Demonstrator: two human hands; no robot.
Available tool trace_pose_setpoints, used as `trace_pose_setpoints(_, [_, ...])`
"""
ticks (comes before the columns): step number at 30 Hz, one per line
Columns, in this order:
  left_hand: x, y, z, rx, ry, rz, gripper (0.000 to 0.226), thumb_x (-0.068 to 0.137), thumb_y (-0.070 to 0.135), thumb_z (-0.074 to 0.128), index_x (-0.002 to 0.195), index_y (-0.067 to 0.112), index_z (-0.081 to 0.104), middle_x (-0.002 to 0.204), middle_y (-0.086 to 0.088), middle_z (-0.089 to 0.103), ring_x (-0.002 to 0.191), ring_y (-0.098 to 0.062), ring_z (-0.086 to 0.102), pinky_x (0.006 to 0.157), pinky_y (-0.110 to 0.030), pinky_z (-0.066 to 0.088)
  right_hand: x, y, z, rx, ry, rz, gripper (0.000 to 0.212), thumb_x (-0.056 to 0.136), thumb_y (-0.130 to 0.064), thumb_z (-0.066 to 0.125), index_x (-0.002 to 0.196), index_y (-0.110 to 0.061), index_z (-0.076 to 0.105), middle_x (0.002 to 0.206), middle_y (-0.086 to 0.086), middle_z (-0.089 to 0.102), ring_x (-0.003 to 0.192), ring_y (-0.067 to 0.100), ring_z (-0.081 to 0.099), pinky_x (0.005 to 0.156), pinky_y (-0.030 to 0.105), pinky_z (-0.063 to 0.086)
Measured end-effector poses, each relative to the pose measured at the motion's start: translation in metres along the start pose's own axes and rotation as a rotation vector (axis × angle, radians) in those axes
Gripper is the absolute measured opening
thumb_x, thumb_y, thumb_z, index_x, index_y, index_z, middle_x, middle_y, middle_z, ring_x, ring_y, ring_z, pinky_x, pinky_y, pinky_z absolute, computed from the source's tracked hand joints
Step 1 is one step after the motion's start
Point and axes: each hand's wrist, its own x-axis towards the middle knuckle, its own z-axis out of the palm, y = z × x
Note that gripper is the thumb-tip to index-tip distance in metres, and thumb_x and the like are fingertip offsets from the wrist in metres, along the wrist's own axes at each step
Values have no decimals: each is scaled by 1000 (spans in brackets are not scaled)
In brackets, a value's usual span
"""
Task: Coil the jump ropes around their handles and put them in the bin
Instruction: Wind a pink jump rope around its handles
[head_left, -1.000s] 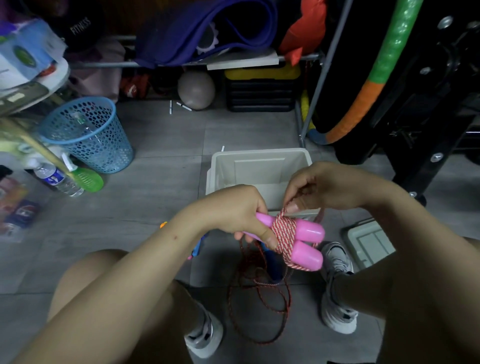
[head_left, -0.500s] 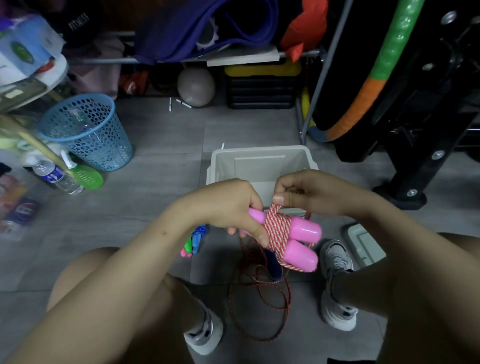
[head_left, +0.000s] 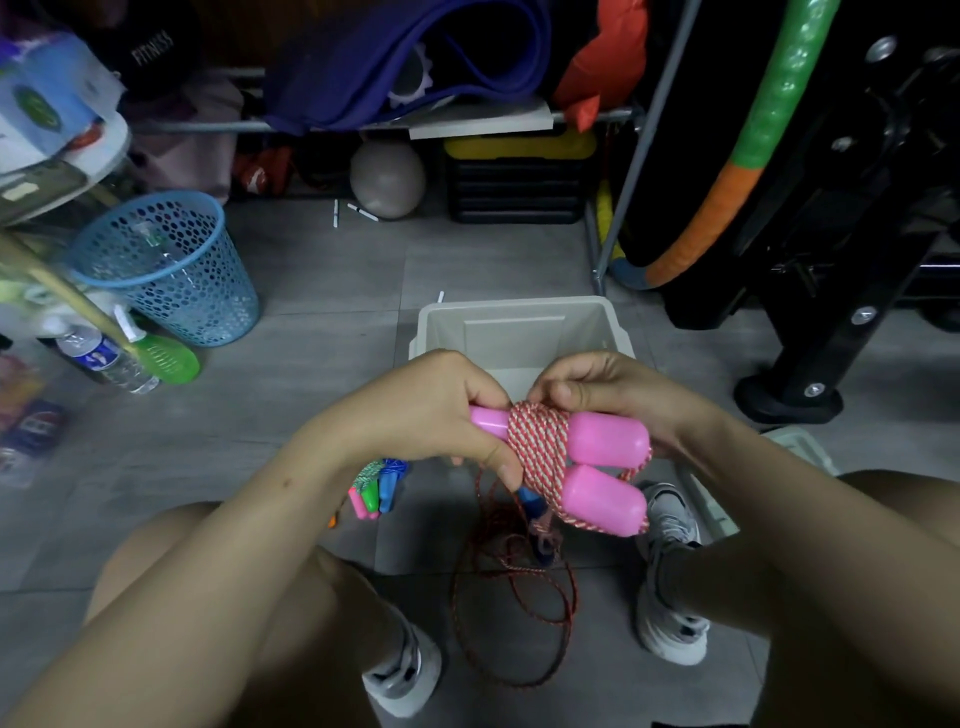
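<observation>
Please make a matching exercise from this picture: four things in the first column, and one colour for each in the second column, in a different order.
Things:
1. handles
2. basket
3. bin
4. ball

Colours:
A. blue
B. grey
C. pink
D. off-white

Pairs: 1-C, 2-A, 3-D, 4-B
</observation>
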Motion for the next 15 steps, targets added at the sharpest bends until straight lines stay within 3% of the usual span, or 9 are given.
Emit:
trace_pose_setpoints(4, [-2,-6,-1,-1,31,-7,23,56,29,89,62,16,70,49,8,56,47,-4,47,48,-16,37,-6,-13,2,-96,-17,40,73,54,-82,60,89,-21,76,92,2,74,84,13,70,69,19,52])
trace_pose_setpoints(7, [-1,-10,-3,-104,82,-29,21,59,24,87,66,12,71,52,3,61,47,-7,51,48,-17,40,-11,-17,3,-102,-47,84,88,50,-90,49,104,-25,72,111,1,70,104,17,66,81,22,52])
trace_pose_setpoints(9, [0,-12,-2,-172,102,-36,16,62,20,85,65,13,70,53,2,64,44,-8,51,48,-19,42,-15,-16,1,-74,-58,70,90,51,-86,57,113,-21,65,119,6,67,110,23,63,88,27,52])
trace_pose_setpoints(13, [6,-14,0,-332,167,-63,24,68,16,81,81,18,61,55,-4,67,39,-14,50,46,-24,41,-16,-10,-1,135,37,99,103,30,-66,85,111,-9,57,100,5,73,92,18,69,78,27,56])
trace_pose_setpoints(15, [8,-15,-1,-437,196,-45,42,65,22,80,98,25,54,55,-7,65,38,-17,48,44,-24,39,-14,-6,-2,265,54,82,113,31,-61,88,120,-1,51,112,13,67,104,23,64,93,30,51])
